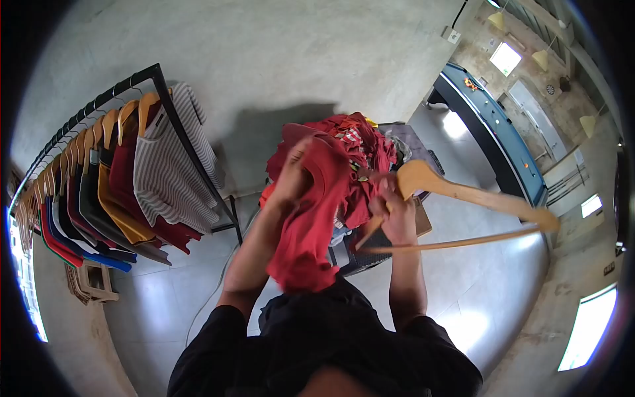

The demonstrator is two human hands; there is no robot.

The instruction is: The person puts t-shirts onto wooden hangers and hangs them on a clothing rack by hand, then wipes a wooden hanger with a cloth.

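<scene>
Possibly a snag: my left hand (pixel 293 175) grips red garment (pixel 313 210), my right hand (pixel 398 218) wooden hanger (pixel 477 196), whose end could catch loose folds.

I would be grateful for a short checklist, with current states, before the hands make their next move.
1. Red garment held by the left hand: ok, it hangs from that hand.
2. Wooden hanger held by the right hand: ok.
3. Garment spread out smooth: not ok, it hangs bunched and folded.
4. Garment's neck opening free: cannot tell, folds and blur obscure it.
5. Hanger's hook free: cannot tell, it cannot be made out near the hand.
6. Black clothes rack standing: ok, it stands to the left, with clothes hanging on it.
</scene>
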